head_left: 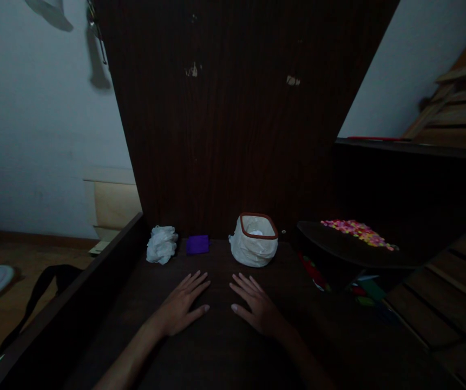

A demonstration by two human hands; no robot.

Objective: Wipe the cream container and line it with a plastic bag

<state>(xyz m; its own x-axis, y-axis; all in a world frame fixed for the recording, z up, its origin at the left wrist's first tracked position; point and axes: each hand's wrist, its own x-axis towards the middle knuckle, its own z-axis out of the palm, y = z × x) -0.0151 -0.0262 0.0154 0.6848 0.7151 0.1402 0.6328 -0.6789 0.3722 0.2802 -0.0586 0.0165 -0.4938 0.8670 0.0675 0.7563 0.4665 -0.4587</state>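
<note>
My left hand [183,304] lies flat on the dark wooden surface [216,357], fingers stretched and holding nothing. Beside it, with a gap between, my right hand [254,302] rests palm down in the same way, thumb pointing inward. Beyond the left hand are a crumpled white plastic bag [162,245] and a folded purple cloth-like piece [197,244]. Just past the right hand's fingertips stands a small bin [254,251] with a brown rim and a white bag lining. Something white shows inside it, too dim to make out.
A tall dark panel [233,135] rises behind the objects. At the right, a curved shelf [334,244] bears many small pink and yellow pieces [358,233], with colourful packets [314,272] below. A raised side board [78,303] bounds the left. Wooden slats [431,303] show at far right.
</note>
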